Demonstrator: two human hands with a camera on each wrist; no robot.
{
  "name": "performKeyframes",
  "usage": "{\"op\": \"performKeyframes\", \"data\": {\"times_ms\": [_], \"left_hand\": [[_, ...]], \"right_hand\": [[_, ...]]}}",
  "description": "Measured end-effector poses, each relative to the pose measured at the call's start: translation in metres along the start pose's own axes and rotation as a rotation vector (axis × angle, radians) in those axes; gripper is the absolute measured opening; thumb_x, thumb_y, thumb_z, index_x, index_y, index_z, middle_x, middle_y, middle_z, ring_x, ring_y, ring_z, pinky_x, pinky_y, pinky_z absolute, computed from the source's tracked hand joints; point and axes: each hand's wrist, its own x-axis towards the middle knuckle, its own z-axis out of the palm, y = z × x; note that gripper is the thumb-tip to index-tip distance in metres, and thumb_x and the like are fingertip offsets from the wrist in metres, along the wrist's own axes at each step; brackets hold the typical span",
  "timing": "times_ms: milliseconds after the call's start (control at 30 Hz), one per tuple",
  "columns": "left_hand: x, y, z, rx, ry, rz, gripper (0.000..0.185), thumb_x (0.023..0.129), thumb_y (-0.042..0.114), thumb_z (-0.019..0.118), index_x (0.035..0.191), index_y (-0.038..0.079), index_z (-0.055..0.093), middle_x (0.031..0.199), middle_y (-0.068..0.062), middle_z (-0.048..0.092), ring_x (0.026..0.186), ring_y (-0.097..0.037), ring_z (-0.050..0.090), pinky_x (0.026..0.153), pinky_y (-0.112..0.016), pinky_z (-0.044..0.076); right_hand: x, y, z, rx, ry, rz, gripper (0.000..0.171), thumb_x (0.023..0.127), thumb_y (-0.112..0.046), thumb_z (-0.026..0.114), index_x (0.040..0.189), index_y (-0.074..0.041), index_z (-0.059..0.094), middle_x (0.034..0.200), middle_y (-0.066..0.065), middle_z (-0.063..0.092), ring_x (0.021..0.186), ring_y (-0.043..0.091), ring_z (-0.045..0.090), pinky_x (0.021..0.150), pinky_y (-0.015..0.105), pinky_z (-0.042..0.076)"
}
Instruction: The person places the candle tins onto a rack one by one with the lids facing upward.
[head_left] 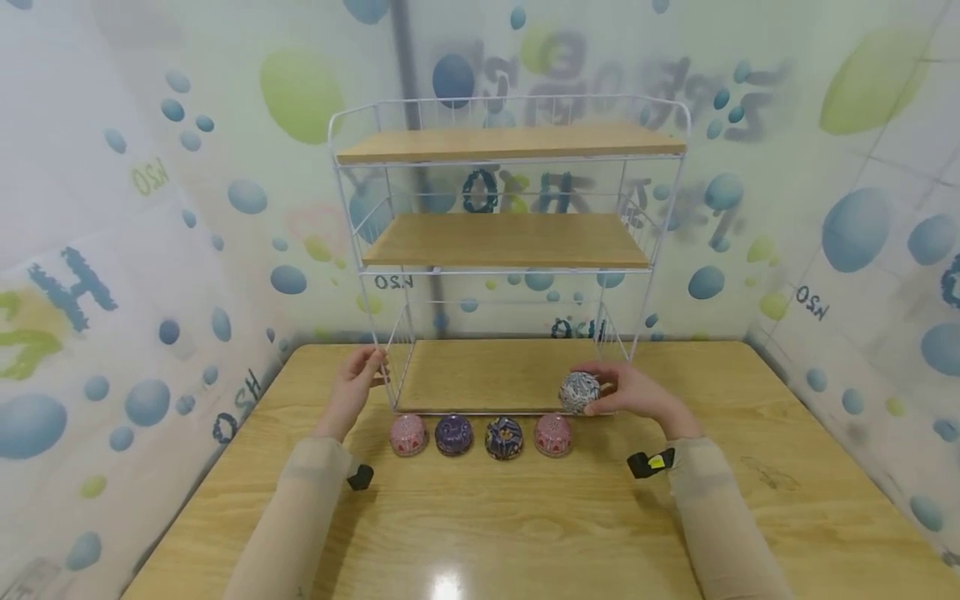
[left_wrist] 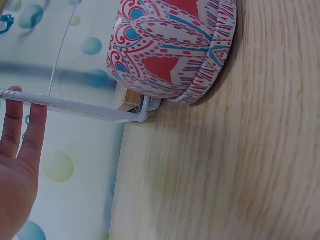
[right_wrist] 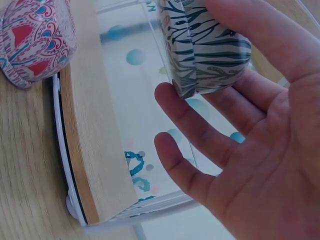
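Note:
In my right hand point(head_left: 630, 390) I hold a small round tin point(head_left: 580, 392) with a dark-and-white leaf pattern. The thumb and fingers pinch it above the front right of the bottom shelf point(head_left: 487, 375); the ring and little fingers stand off it in the right wrist view. My left hand point(head_left: 356, 385) grips the left front post of the white wire shelf rack point(head_left: 347, 208), its fingers behind the bar in the left wrist view. Before the rack stand a pink-red tin point(head_left: 408, 435), a purple tin point(head_left: 453, 435), a dark multicoloured tin point(head_left: 503, 438) and another pink-red tin point(head_left: 553, 435), in a row.
Above the bottom shelf, the rack has a wooden middle shelf point(head_left: 510, 239) and a wooden top shelf point(head_left: 510, 142). It stands at the back of a wooden table point(head_left: 480, 517). Behind is a wall covering point(head_left: 300, 200) printed with blue and green spots.

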Motion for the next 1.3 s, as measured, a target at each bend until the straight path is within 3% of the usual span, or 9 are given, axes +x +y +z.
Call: {"op": "performKeyframes", "data": {"times_ms": [133,200,500,667,900,1100,1233,1300], "left_hand": [[0.0,-0.001,0.0,-0.001,-0.012,0.006,0.014,0.103,0.014,0.047,0.1,0.009,0.06,0.089,0.001,0.06,0.085,-0.025,0.059,0.081,-0.04,0.057],[0.0,0.0,0.0,-0.003,-0.015,0.004,0.014,0.103,0.014,0.047,0.1,0.009,0.059,0.088,0.004,0.059,0.084,-0.023,0.06,0.082,-0.043,0.056],[0.004,0.005,0.001,0.012,-0.023,0.007,0.017,0.104,0.014,0.046,0.106,0.001,0.057,0.091,0.003,0.058,0.091,-0.037,0.058,0.087,-0.054,0.052],[0.003,0.005,0.002,0.005,-0.021,-0.015,0.016,0.103,0.013,0.047,0.106,0.002,0.057,0.091,0.003,0.059,0.089,-0.029,0.059,0.088,-0.053,0.052],[0.002,0.002,0.001,-0.005,-0.011,-0.02,0.014,0.103,0.014,0.048,0.104,0.006,0.059,0.096,-0.012,0.059,0.09,-0.028,0.059,0.086,-0.05,0.053],[0.002,0.0,0.001,-0.009,-0.007,-0.01,0.012,0.103,0.015,0.049,0.102,0.009,0.06,0.092,0.0,0.06,0.089,-0.029,0.059,0.085,-0.048,0.054],[0.001,0.002,0.0,0.007,-0.009,-0.009,0.013,0.103,0.017,0.049,0.103,0.008,0.059,0.091,0.006,0.06,0.091,-0.032,0.058,0.085,-0.048,0.054],[0.004,-0.006,-0.002,0.007,-0.008,-0.006,0.015,0.103,0.018,0.049,0.104,0.007,0.059,0.091,0.006,0.06,0.09,-0.03,0.06,0.084,-0.045,0.055]], "right_hand": [[0.0,0.002,0.002,-0.002,0.006,-0.012,0.066,0.08,-0.016,0.081,0.137,-0.001,0.051,0.125,0.018,0.059,0.109,0.032,0.057,0.088,0.043,0.052],[0.001,0.005,0.002,-0.005,0.008,-0.021,0.066,0.08,-0.015,0.081,0.136,0.0,0.051,0.124,0.018,0.059,0.108,0.032,0.057,0.089,0.044,0.051],[0.004,0.004,0.004,-0.018,0.045,-0.051,0.066,0.078,-0.015,0.082,0.134,0.002,0.052,0.122,0.016,0.06,0.105,0.028,0.058,0.087,0.038,0.053],[0.007,0.005,0.01,-0.029,0.069,-0.075,0.065,0.076,-0.016,0.084,0.132,0.002,0.054,0.122,0.013,0.061,0.103,0.027,0.058,0.084,0.034,0.054],[0.009,0.007,0.017,-0.007,0.129,-0.059,0.064,0.077,-0.013,0.082,0.133,-0.002,0.054,0.122,0.016,0.06,0.104,0.029,0.058,0.084,0.037,0.054],[0.009,0.006,0.018,0.043,0.193,-0.011,0.064,0.078,-0.008,0.08,0.134,0.002,0.051,0.121,0.02,0.058,0.103,0.032,0.058,0.084,0.037,0.053],[0.005,-0.018,0.018,0.048,0.195,-0.013,0.061,0.08,-0.005,0.078,0.132,0.007,0.05,0.119,0.023,0.058,0.102,0.034,0.058,0.083,0.034,0.053],[0.005,-0.019,0.019,0.051,0.192,-0.013,0.061,0.08,-0.007,0.079,0.132,0.006,0.05,0.119,0.022,0.058,0.102,0.033,0.059,0.081,0.032,0.053]]}}
